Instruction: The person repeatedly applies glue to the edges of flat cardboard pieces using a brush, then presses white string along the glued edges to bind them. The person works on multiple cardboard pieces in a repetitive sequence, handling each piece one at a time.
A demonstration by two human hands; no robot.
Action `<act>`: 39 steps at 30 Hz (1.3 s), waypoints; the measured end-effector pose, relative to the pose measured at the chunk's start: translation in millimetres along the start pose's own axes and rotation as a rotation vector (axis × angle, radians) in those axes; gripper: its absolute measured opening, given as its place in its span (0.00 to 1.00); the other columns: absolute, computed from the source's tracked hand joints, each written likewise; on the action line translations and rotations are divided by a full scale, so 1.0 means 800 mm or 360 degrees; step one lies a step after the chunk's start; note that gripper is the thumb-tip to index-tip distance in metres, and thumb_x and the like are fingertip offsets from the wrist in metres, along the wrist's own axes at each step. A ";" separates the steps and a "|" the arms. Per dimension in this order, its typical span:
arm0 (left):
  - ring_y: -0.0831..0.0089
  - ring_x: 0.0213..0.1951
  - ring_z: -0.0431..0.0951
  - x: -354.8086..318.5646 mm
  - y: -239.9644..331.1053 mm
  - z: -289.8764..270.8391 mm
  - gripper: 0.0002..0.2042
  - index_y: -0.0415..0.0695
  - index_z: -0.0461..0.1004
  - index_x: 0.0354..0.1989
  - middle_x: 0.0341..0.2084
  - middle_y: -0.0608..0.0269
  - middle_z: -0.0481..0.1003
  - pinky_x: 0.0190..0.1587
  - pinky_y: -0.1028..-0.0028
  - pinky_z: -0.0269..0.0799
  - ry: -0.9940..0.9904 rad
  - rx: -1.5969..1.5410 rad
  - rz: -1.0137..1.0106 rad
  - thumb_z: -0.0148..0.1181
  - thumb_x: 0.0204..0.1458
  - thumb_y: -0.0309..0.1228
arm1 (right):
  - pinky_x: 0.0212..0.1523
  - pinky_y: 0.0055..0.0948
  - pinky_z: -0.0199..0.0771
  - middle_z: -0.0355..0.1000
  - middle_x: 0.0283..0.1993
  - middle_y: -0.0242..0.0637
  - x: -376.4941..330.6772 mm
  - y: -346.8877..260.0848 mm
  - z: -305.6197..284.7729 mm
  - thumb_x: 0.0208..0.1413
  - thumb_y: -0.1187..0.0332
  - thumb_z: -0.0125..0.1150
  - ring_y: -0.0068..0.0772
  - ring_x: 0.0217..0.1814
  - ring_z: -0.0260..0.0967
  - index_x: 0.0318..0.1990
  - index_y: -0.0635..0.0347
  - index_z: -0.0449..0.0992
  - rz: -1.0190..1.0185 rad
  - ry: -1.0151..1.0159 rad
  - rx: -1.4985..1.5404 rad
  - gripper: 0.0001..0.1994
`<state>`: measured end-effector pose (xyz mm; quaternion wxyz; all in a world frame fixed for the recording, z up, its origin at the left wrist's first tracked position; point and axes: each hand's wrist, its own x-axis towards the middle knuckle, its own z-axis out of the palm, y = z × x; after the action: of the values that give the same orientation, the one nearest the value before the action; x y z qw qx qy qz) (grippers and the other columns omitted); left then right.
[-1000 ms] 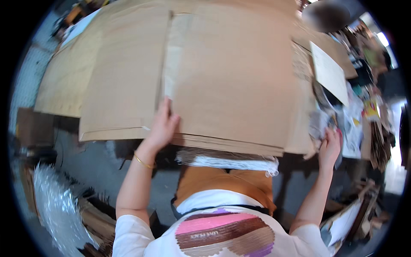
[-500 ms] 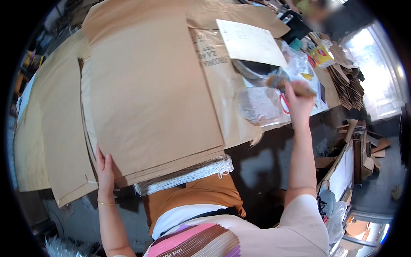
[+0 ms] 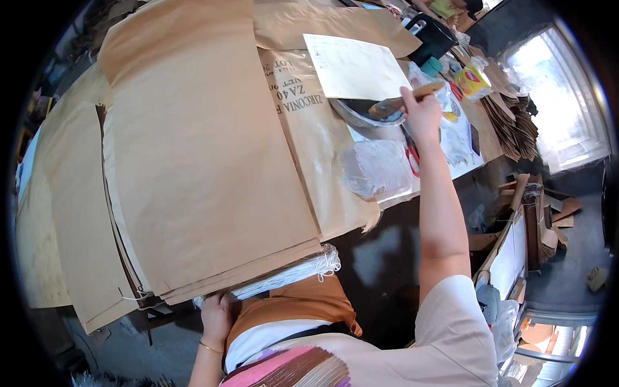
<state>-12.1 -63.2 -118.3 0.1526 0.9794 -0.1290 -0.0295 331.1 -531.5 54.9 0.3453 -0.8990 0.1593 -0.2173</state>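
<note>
Evidently, we have the brush [image 3: 387,107] over the bowl [image 3: 351,117], toward the upper right of the frame, and the step in hand looks like working it at that bowl. Our right hand [image 3: 423,117] is closed round its handle, thumb along the wood, with the head pointing left across the bowl's opening. Whether the bristles touch anything inside we cannot tell, nor what the bowl holds. Our left hand [image 3: 217,317], at the lower left of centre, has its fingers curled by the left end of the string [image 3: 290,278]; the grip is partly hidden, so we cannot say whether it has hold of any. To do this well, we would lower the head at a shallow slant, clear of the pale card [image 3: 358,68] that overhangs the bowl's far side, and draw it over the near rim so that any excess falls back inside. We should lift before swinging left, since the wrapped block [image 3: 374,169] and the red-handled scissors [image 3: 413,161] lie just below the bowl in the frame. A drip on the brown sheets [image 3: 193,161], filling the left and middle, could mark them, so a light load seems wiser.
</note>
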 end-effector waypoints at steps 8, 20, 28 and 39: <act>0.58 0.28 0.74 0.003 0.026 -0.039 0.03 0.41 0.74 0.26 0.23 0.56 0.72 0.31 0.63 0.69 0.0139 -0.0021 0.0196 0.56 0.41 0.23 | 0.43 0.45 0.73 0.73 0.30 0.61 0.036 -0.011 -0.005 0.45 0.54 0.60 0.59 0.38 0.73 0.26 0.74 0.75 -0.0297 0.0087 -0.0667 0.23; 0.66 0.32 0.70 -0.015 0.009 -0.144 0.05 0.39 0.72 0.26 0.45 0.54 0.73 0.29 0.71 0.66 0.0441 0.0203 -0.0166 0.56 0.39 0.24 | 0.31 0.25 0.71 0.76 0.33 0.39 -0.354 -0.188 0.040 0.44 0.76 0.68 0.29 0.31 0.71 0.38 0.63 0.79 -0.1012 -0.1163 0.0917 0.12; 0.66 0.39 0.70 0.009 -0.018 -0.154 0.05 0.39 0.72 0.24 0.52 0.48 0.71 0.35 0.72 0.65 0.0335 0.0337 -0.0169 0.56 0.37 0.26 | 0.27 0.30 0.70 0.71 0.26 0.39 -0.399 -0.252 0.121 0.44 0.76 0.67 0.40 0.26 0.69 0.37 0.62 0.75 -0.1514 -0.1356 0.0688 0.10; 0.63 0.40 0.71 0.009 -0.025 -0.138 0.07 0.37 0.71 0.25 0.53 0.44 0.69 0.36 0.71 0.68 0.0276 0.0331 -0.0203 0.57 0.34 0.23 | 0.30 0.27 0.74 0.76 0.32 0.40 -0.421 -0.246 0.129 0.47 0.74 0.65 0.34 0.30 0.74 0.33 0.62 0.77 -0.0852 -0.1416 0.0749 0.06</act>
<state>10.8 -14.3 -19.3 0.0587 0.9950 -0.0553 0.0590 121.9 -187.7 27.2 0.5029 -0.8119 -0.2874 0.0726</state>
